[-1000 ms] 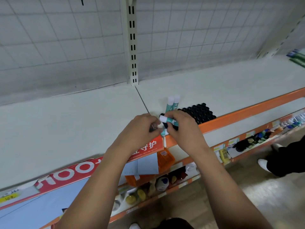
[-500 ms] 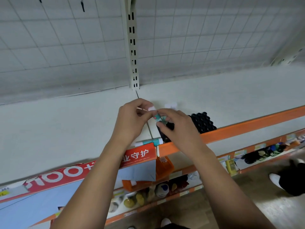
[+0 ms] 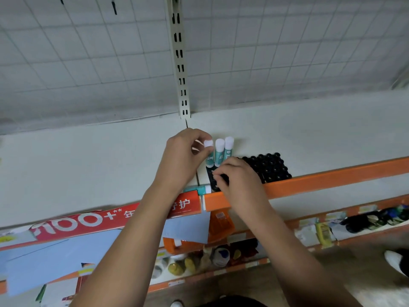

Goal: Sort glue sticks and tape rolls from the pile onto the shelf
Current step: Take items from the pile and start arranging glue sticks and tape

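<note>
**Q:** Which step is under way?

**A:** Placing, as I read it. The left hand (image 3: 186, 158) pinches a teal glue stick (image 3: 210, 158) by its white cap, thumb and fingers curled round it. It holds the stick upright at the far corner of a socketed black tray (image 3: 270, 167). Just right of that hand's fingertips, two standing sticks (image 3: 219, 151) touch side by side. The right hand (image 3: 240, 177) rests on the tray's near corner with its fingers curled down. I cannot tell whether it grips the tray or only steadies it.

**Q:** What does the next move need?

**A:** Probably lowering the stick straight down beside its neighbours, then letting go without tipping them. A spare stick (image 3: 201, 189) lies flat just below the left wrist and is likely next. No tape rolls are in view.

**Q:** Edges and room?

**A:** The orange rail (image 3: 332, 180) runs under the right wrist along the front of the shelf (image 3: 88, 169), and the spare stick lies close behind that lip. Beyond both hands, open white shelf reaches back to the wire grid (image 3: 88, 63). There is wide room left of the left hand.
</note>
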`<state>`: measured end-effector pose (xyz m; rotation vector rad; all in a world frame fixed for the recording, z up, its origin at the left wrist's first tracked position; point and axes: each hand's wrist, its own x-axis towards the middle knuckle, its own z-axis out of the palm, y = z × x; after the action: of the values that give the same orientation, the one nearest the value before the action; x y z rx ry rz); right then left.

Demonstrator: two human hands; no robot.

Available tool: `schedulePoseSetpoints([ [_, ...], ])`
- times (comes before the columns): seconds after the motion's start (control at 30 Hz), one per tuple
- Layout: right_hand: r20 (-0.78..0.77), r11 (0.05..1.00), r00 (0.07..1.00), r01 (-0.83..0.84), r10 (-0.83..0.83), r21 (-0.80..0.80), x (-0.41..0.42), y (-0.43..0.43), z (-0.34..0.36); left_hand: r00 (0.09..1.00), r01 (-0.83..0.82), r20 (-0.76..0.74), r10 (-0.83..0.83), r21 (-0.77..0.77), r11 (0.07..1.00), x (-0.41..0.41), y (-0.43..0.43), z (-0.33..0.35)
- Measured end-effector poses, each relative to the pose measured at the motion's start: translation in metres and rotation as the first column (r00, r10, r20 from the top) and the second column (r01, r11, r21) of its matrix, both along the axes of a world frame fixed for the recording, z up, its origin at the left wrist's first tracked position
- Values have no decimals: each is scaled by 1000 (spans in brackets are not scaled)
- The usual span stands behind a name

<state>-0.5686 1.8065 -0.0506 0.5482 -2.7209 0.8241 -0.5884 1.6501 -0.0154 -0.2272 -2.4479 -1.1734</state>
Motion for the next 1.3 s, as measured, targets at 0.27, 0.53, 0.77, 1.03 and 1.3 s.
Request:
schedulePoseSetpoints([
  [0.27,29,1000,1000,6,-6,10,0,-1,-2,1000,-8,24,7,38,999,2,7,-6],
  [0.53,18,1000,1000,0,0,10,-1,1,-2,997,-43,66,35,116,992,4,10,-8],
  [0.77,100,996,994,-60,53,60,-9,4,9,989,-2,148,16,-92,996,18,-7,2],
  [1.03,117,989,983,-145,143,9,-9,4,22,930,94,367,16,-279,956,57,-43,-2],
  [1.3,131,967,960,-254,249,20,0,-7,27,930,66,355,98,-421,905,59,-58,-5],
])
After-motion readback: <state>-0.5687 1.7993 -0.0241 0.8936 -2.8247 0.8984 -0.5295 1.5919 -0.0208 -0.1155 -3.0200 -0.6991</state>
